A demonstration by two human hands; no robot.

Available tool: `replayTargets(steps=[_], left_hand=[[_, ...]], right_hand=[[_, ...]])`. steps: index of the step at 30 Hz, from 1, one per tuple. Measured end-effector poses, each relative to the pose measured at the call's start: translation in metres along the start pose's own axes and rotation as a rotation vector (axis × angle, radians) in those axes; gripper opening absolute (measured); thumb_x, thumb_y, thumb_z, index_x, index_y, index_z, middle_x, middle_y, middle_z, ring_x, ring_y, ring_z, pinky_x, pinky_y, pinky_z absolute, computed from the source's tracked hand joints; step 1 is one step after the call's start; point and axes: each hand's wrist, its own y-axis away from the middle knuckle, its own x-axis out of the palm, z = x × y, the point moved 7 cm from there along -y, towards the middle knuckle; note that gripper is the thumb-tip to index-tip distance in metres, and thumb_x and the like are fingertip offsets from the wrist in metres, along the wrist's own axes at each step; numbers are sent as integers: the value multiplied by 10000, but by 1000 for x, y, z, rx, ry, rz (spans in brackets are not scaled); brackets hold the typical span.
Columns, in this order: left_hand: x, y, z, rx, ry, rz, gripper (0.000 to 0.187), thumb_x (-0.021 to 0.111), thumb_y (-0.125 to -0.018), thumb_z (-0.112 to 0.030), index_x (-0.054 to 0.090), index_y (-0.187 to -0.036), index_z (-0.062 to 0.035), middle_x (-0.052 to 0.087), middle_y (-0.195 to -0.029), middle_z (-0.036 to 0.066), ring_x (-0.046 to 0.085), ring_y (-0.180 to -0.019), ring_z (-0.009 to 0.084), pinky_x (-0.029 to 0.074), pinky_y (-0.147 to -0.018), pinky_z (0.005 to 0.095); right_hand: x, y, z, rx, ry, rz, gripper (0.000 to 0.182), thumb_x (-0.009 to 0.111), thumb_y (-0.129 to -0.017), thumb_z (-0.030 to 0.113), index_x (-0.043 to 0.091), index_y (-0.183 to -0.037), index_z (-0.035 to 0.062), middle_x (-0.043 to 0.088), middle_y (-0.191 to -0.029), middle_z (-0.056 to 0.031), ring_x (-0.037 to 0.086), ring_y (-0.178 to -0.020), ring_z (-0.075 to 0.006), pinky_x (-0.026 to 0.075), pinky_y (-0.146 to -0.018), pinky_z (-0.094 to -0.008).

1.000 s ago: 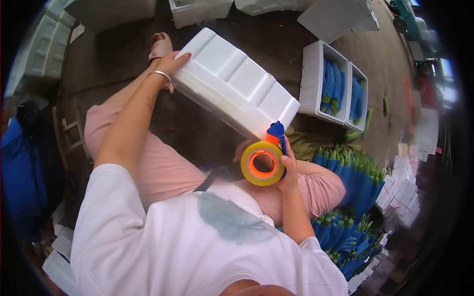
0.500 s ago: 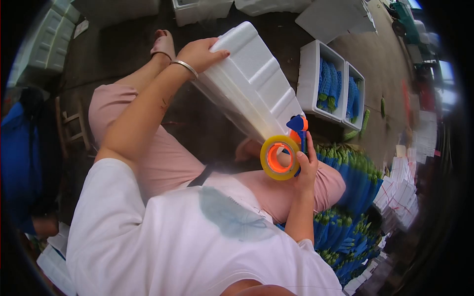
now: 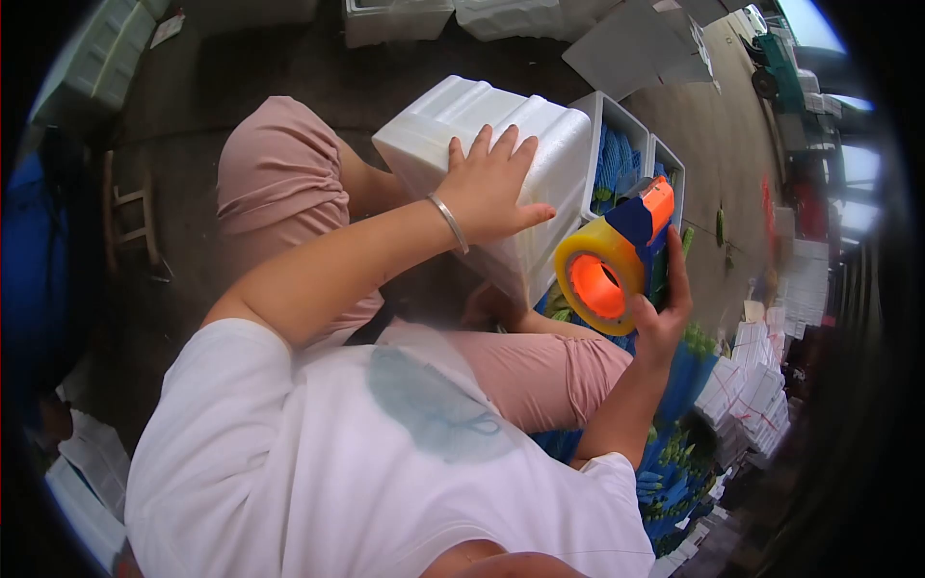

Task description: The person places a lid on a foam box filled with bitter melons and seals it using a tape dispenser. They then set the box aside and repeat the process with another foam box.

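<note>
A white foam box (image 3: 424, 135) stands tilted in front of my legs. My left hand (image 3: 489, 193), with a bracelet at its wrist, lies on the box, fingers spread and flat against its surface. In my right hand (image 3: 667, 306) is an orange and blue tape dispenser (image 3: 631, 220) carrying a wide roll of yellowish tape (image 3: 570, 252). The dispenser is just right of the box's near corner. Part of my right palm is hidden behind the dispenser.
Behind the box, open foam boxes (image 3: 644, 125) hold green vegetables in blue netting. More netted bundles (image 3: 665, 472) lie beside my right leg. A wooden stool (image 3: 133, 217) stands at left, a white panel (image 3: 631, 48) at the back, and stacked white packages (image 3: 756, 385) at right.
My left hand has gone from the box's far end to lying flat on it, and the box has turned. The tape dispenser has moved right and up in my right hand. My left knee has shifted.
</note>
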Motion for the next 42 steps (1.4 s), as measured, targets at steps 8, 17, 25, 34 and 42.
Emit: replayTargets(steps=[8,17,25,34,42], left_hand=[[-18,-6,-3,140,169,75,557,491,-898,-480,522,-1218,-25,454,-1317,228,372,-1272,379,286,-1032,500],[-89,-45,25,-198,1420,287,418,526,-919,-449,623,-1029,-58,616,-834,28,527,-680,80,436,-610,213],[-116,-52,55,-118,1708,149,316,538,-926,-402,602,-1046,-116,594,-822,-50,514,-655,17,419,-583,191],[-116,-119,258,-395,1047,-270,256,544,-930,-241,570,-735,-76,481,-587,-18,374,-462,65,287,-420,226],[57,-163,333,-689,728,88,314,603,-866,-367,598,-725,-87,500,-634,-25,361,-476,91,305,-439,249]], right_hand=[[50,-67,41,-281,547,275,734,709,-556,59,542,-1270,34,603,-950,-105,582,-825,-150,465,-739,-251],[91,-105,84,-467,818,357,758,706,-483,80,599,-1232,111,512,-704,-55,524,-577,-172,460,-549,-268],[137,-140,97,-588,684,445,774,714,-476,92,596,-1241,124,527,-717,-62,536,-590,-175,468,-555,-275],[154,-200,75,-110,890,635,652,725,-596,134,590,-1234,108,650,-903,-131,638,-741,-172,503,-719,-290],[120,-248,24,271,1082,788,632,721,-591,170,606,-1203,66,662,-890,-152,654,-753,-187,500,-736,-298]])
